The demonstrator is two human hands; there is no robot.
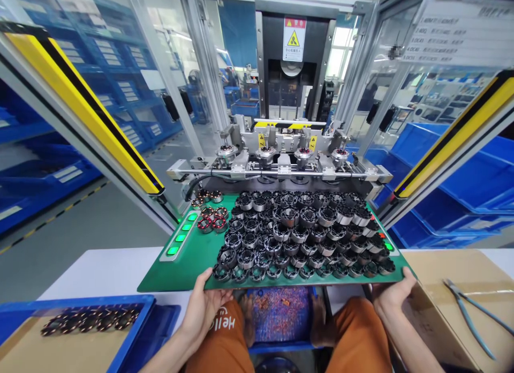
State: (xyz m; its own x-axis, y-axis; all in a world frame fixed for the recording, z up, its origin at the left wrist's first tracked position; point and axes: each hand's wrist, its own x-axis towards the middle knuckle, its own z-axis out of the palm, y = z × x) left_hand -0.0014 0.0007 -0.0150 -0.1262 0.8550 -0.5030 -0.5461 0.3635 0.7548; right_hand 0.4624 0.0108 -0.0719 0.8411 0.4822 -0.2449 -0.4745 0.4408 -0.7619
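Head view: I see left hand [203, 304] and right hand [390, 295] pinching near corners of the green tray [188, 263]; stator cores [305, 233], apparently, piled between them.

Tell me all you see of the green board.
The green board is flat and level before the machine. Dark metal rings cover most of it; a few copper-wound pieces sit far left beside lit green buttons. The left hand and right hand grip its near edge.
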